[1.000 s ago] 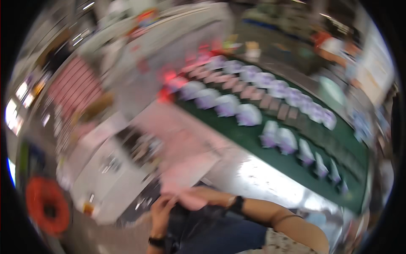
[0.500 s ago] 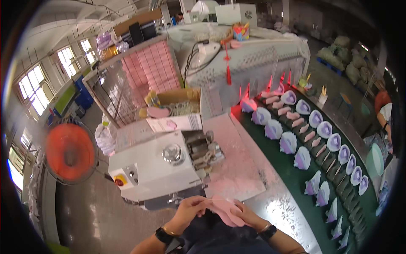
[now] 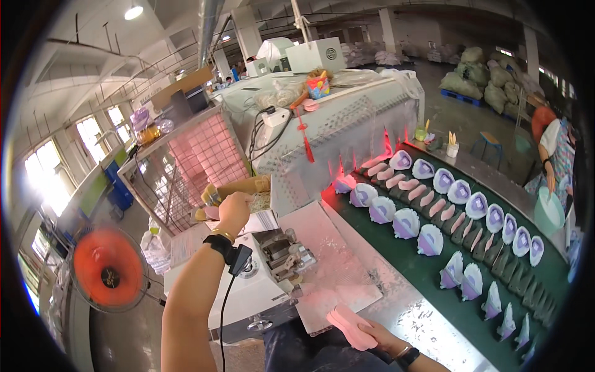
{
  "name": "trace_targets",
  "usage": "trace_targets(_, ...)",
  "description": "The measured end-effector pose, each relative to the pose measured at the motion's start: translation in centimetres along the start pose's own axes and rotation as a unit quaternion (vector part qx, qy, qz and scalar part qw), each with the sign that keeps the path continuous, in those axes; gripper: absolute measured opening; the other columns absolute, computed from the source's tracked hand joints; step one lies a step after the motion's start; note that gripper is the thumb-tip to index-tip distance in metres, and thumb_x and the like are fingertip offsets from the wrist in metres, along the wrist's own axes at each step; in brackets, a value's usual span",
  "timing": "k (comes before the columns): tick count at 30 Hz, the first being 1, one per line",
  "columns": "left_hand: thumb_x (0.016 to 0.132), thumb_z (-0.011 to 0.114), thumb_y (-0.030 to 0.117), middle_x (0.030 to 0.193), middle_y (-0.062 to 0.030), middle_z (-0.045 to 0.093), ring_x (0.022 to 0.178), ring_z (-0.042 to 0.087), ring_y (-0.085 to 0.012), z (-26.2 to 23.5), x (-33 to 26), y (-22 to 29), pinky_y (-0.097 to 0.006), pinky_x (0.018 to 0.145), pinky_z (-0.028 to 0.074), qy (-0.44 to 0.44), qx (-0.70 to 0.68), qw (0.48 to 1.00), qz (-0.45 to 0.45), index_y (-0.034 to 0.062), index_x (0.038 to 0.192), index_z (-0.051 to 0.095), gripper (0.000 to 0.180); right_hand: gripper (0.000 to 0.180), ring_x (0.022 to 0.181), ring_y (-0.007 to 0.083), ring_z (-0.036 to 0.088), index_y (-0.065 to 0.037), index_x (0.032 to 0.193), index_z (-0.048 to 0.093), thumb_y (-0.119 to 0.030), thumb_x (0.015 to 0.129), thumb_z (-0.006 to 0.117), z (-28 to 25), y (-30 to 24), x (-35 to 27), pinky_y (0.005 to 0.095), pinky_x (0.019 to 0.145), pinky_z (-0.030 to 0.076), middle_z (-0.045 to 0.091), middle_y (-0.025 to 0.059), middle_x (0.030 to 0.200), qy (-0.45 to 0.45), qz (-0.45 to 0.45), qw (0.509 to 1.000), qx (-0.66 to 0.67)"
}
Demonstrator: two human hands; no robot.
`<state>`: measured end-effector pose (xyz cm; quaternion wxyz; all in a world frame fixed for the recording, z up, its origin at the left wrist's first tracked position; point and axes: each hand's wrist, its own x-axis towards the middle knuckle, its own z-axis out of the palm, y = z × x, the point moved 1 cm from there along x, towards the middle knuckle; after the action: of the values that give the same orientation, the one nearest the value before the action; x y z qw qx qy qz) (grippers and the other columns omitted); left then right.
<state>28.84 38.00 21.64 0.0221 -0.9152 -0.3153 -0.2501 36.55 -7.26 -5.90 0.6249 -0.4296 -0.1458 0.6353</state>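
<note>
While the left hand (image 3: pixel 234 212), grip unclear, overlaps the box edge (image 3: pixel 259 183), the right hand (image 3: pixel 382 338) clamps pink soles (image 3: pixel 350 326).

Green belt (image 3: pixel 426 274) under purple-white cups (image 3: pixel 406 223)

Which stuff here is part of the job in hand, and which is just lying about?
Likely part of the job:
pink sole-shaped pieces, in the right hand
open box, by the left hand
white machine
green belt

Apparently just around:
orange fan
red tassel
bulging sacks
</note>
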Motion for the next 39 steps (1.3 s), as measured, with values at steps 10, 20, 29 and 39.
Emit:
trace_targets(10, 0.081, 0.056, 0.015, 0.080, -0.0085, 0.066, 0.083, 0.063, -0.0272, 1.7, 0.3, 0.7, -0.042, 0.072, 0.050, 0.034, 0.091, 0.991, 0.094, 0.0146, 0.081, 0.071, 0.014, 0.060, 0.104, 0.0126, 0.055, 0.002, 0.131, 0.049, -0.040, 0.091, 0.062, -0.5, 1.8, -0.7, 0.0258, 0.091, 0.044, 0.059, 0.0084, 0.119, -0.001, 0.000, 0.998, -0.059)
trace_targets(20, 0.080, 0.058, 0.008, 0.083, -0.0106, 0.066, 0.079, 0.063, -0.0337, -1.1, -0.1, 3.6, -0.041, 0.070, 0.050, 0.084, -0.016, 0.996, 0.015, 0.0102, 0.090, 0.064, 0.011, 0.057, 0.098, 0.0114, 0.056, 0.002, 0.132, 0.047, -0.038, 0.093, 0.061, 0.8, 0.4, -1.8, 0.0251, 0.086, 0.046, 0.060, 0.0070, 0.113, -0.022, 0.018, 0.999, -0.030)
trace_targets(29, 0.073, 0.052, -0.002, 0.078, -0.0162, 0.060, 0.075, 0.059, -0.0369, -4.7, -2.6, 7.9, -0.044, 0.068, 0.046, 0.108, -0.132, 0.978, 0.121, 0.0033, 0.080, 0.062, 0.014, 0.052, 0.101, 0.0102, 0.056, 0.001, 0.131, 0.048, -0.035, 0.095, 0.057, 0.8, 1.1, -1.3, 0.0249, 0.087, 0.046, 0.059, 0.0067, 0.116, 0.003, -0.010, 0.998, 0.062)
trace_targets(39, 0.095, 0.054, 0.014, 0.100, -0.0161, 0.067, 0.089, 0.063, -0.0236, -1.9, -22.9, 16.1, -0.031, 0.082, 0.049, -0.344, -0.314, 0.885, -0.026, -0.0001, 0.109, 0.064, 0.023, 0.066, 0.107, 0.0125, 0.055, 0.003, 0.134, 0.045, -0.046, 0.092, 0.058, 2.7, -3.0, 0.6, 0.0248, 0.089, 0.045, 0.057, 0.0096, 0.122, 0.098, -0.078, 0.992, -0.024)
